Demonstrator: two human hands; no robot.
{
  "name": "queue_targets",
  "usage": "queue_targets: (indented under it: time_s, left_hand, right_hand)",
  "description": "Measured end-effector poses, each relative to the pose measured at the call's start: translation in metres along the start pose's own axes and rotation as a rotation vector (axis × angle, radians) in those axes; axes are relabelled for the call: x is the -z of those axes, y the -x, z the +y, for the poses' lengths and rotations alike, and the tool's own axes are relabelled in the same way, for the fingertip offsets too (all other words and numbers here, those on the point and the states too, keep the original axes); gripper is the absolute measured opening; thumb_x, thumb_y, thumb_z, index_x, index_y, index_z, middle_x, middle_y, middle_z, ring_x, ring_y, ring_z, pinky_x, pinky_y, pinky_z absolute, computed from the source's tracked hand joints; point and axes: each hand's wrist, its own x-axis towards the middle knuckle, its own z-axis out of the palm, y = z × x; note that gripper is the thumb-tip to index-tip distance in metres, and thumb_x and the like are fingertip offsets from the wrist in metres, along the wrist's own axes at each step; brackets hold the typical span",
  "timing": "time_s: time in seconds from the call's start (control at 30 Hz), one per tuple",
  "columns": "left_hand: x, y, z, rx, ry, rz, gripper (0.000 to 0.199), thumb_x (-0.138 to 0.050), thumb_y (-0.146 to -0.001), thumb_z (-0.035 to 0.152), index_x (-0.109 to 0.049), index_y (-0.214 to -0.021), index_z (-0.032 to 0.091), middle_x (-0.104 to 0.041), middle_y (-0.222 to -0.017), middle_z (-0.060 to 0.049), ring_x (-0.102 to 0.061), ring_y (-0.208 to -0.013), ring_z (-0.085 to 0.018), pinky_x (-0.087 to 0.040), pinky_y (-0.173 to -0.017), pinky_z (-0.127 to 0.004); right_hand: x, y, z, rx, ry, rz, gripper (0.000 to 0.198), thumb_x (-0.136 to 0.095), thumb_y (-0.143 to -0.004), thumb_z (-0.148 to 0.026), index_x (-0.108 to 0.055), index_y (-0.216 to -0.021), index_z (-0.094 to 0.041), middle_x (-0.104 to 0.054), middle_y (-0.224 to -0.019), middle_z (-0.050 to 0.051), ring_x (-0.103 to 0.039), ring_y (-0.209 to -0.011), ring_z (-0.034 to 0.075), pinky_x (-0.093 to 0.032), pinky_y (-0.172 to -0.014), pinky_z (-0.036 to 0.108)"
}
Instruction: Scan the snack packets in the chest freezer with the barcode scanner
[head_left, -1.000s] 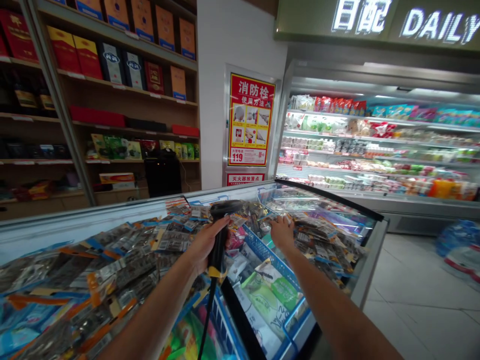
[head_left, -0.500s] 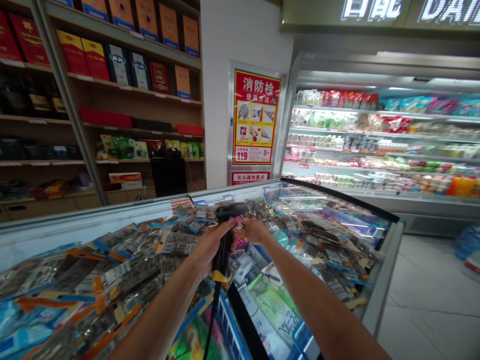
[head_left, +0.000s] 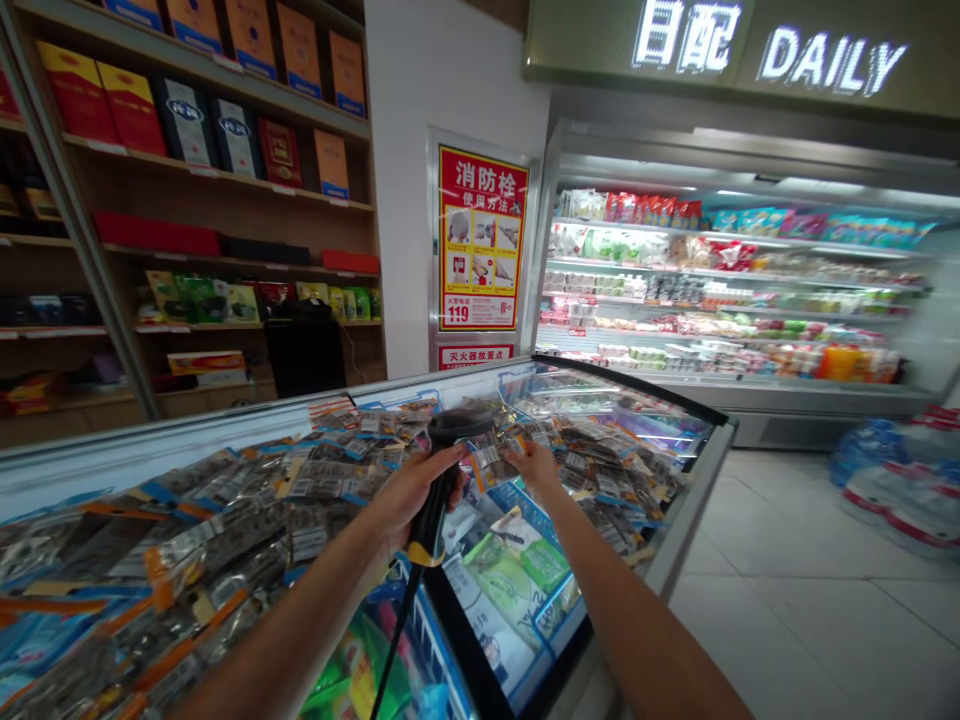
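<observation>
A black handheld barcode scanner (head_left: 456,426) with a yellow base to its grip stands upright in my left hand (head_left: 409,492), whose fingers wrap round the handle. Its cable hangs down toward the bottom of the view. Right of the scanner's head, my right hand (head_left: 537,470) pinches the edge of a small clear packet (head_left: 489,460) with orange edging. The packet's left end lies close to my left thumb; I cannot tell whether they touch. Heaps of similar flat packets (head_left: 217,540) lie below both hands, on top of the chest freezer (head_left: 694,495).
Through the freezer's opening, green-and-white bags (head_left: 517,565) show beside blue wire baskets (head_left: 551,640). A dark divider bar (head_left: 469,640) runs toward me. Shelves of boxes (head_left: 285,155) stand back left, a lit dairy fridge (head_left: 720,290) back right. Bundled water bottles (head_left: 900,490) rest on the floor.
My view has swung to the right. The packet in my right hand now shows clearly, spread between the scanner and my fingers. My left hand keeps its hold on the scanner.
</observation>
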Motion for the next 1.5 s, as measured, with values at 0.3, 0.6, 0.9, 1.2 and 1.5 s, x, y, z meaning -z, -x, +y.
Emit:
queue_targets:
  time_s: [0.3,0.6,0.9,1.2,1.5]
  left_hand:
    - [-0.012,0.007,-0.006,-0.002,-0.045,-0.040,0.028,-0.061,-0.064,0.040,-0.052,-0.065,0.014,-0.052,-0.051,0.002,-0.046,-0.040,-0.007,-0.033,-0.041,-0.019]
    - [-0.012,0.006,-0.012,0.023,-0.043,-0.062,0.026,-0.060,-0.066,0.038,-0.054,-0.071,0.014,-0.053,-0.053,0.002,-0.048,-0.042,-0.007,-0.033,-0.040,-0.018]
    - [-0.014,0.007,-0.012,0.038,-0.055,-0.093,0.026,-0.063,-0.064,0.037,-0.052,-0.064,0.014,-0.054,-0.054,0.001,-0.046,-0.041,-0.006,-0.033,-0.040,-0.019]
    - [-0.012,0.007,-0.013,0.061,-0.042,-0.122,0.025,-0.062,-0.065,0.037,-0.054,-0.069,0.014,-0.054,-0.055,0.001,-0.047,-0.042,-0.006,-0.034,-0.041,-0.018]
    - [-0.012,0.006,-0.015,0.125,-0.107,-0.133,0.024,-0.063,-0.064,0.035,-0.054,-0.068,0.013,-0.054,-0.053,0.001,-0.047,-0.041,-0.006,-0.033,-0.042,-0.019]
  right_hand:
    - [0.014,0.017,-0.010,-0.313,-0.549,0.060,0.005,-0.056,-0.059,-0.015,-0.051,-0.062,-0.016,-0.054,-0.046,-0.004,-0.051,-0.043,0.010,-0.044,-0.045,0.023]
    - [0.013,0.019,-0.014,-0.244,-0.698,0.041,0.011,-0.059,-0.055,-0.016,-0.048,-0.059,-0.016,-0.051,-0.042,-0.006,-0.049,-0.041,0.007,-0.041,-0.044,0.018]
    - [0.014,0.019,-0.016,-0.230,-0.693,0.035,0.013,-0.059,-0.053,-0.018,-0.049,-0.061,-0.017,-0.052,-0.046,-0.006,-0.050,-0.044,0.008,-0.041,-0.046,0.019]
    - [0.015,0.014,-0.009,-0.201,-0.654,0.078,0.017,-0.061,-0.052,-0.022,-0.048,-0.062,-0.017,-0.050,-0.046,-0.006,-0.050,-0.044,0.008,-0.043,-0.047,0.020]
    - [0.015,0.016,-0.012,-0.171,-0.736,0.075,0.019,-0.063,-0.052,-0.020,-0.050,-0.065,-0.016,-0.056,-0.052,-0.004,-0.055,-0.050,0.010,-0.046,-0.053,0.023]
